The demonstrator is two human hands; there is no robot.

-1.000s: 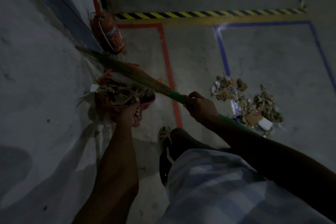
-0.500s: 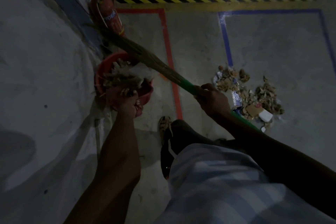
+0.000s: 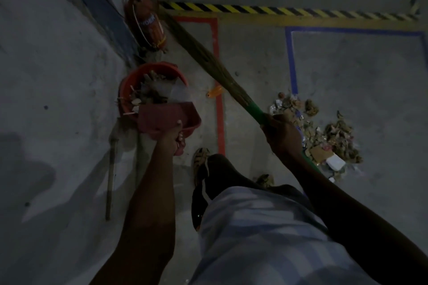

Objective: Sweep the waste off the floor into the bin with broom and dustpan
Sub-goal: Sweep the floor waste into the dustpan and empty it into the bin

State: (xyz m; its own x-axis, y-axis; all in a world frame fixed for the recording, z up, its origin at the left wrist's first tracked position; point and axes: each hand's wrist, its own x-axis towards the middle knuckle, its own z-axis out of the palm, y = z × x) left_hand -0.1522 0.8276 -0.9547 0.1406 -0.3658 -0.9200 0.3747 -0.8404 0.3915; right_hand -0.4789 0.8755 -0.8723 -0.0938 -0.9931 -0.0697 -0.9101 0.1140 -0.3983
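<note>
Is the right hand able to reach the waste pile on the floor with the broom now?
Probably not yet: the right hand holds the broom with its bristles toward the wall, away from the waste pile.

Pale, blurred lettering on the red fire extinguisher (image 3: 148,23), not legible.

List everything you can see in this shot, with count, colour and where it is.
bin: one, red, by the wall, holding waste
dustpan: one, red, tipped at the bin's rim
broom: one, straw with green handle, slanting over the red tape
waste pile: one, brown and white, on the floor at right
fire extinguisher: one, red, against the wall
left hand: grips the dustpan handle
right hand: grips the broom handle
</note>
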